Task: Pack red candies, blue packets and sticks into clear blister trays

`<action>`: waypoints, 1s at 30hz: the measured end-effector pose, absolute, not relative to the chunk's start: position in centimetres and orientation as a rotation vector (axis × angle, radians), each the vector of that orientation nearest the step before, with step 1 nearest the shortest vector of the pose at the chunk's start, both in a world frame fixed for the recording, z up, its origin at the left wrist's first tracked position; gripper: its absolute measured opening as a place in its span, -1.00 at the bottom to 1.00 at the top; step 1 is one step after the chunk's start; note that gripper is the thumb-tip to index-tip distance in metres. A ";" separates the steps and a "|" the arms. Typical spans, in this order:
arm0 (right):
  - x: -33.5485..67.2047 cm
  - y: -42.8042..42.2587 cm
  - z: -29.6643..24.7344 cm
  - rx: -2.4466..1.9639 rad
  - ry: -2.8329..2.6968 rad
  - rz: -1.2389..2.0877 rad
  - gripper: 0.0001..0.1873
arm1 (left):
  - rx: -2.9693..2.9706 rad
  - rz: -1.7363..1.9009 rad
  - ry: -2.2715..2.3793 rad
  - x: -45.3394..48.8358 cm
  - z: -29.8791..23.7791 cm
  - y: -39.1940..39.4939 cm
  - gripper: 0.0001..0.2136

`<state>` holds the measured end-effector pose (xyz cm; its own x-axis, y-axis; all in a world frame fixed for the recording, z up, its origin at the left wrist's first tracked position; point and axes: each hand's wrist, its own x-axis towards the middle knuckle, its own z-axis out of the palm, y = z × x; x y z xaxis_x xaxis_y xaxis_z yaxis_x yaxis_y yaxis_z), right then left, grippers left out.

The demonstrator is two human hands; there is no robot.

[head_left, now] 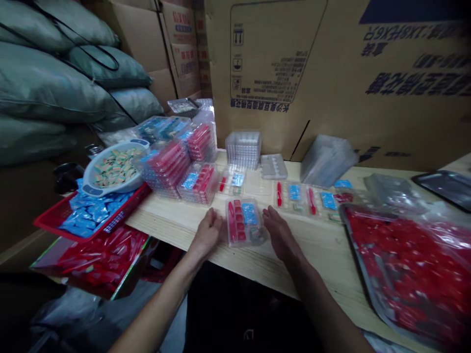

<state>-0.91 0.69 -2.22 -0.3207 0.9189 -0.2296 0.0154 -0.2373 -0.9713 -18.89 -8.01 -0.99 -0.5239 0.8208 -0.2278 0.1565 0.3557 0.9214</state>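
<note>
Working left to right, I'm seeing a red basket (125, 208) heaped with blue sachets (90, 213) and a round white tray (91, 171) carrying small green-and-tan pieces, so plenty of loose stock is left. Beside them, filled blister trays (165, 169) are standing stacked on the wooden table (172, 223), and those look done. Nearest me, the left hand (206, 234) is lying open, its fingers spread and holding nothing, just beside the center tray (245, 223), which is carrying red and blue parts. The right hand (281, 233) is open too, its fingers (270, 215) reaching that tray's right edge, though I can't tell whether they're touching it. Farther right, a row of part-filled trays (305, 198) is lying out, and a bagged metal pan (412, 264) is holding many red pieces.
</note>
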 end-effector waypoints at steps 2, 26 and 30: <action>-0.3 0.7 -2.9 -1.175 -1.401 1.587 -0.33 | 0.854 1.209 1.923 -18.1 -1.3 -7.3 -0.44; 5.3 -4.6 -3.1 -1.233 -1.915 1.588 -0.55 | 1.529 0.673 2.052 -21.0 1.2 -3.8 -0.55; 7.1 -2.7 -4.2 -1.430 -1.501 1.459 -0.36 | 1.397 0.778 1.992 -19.6 0.4 -6.9 -0.37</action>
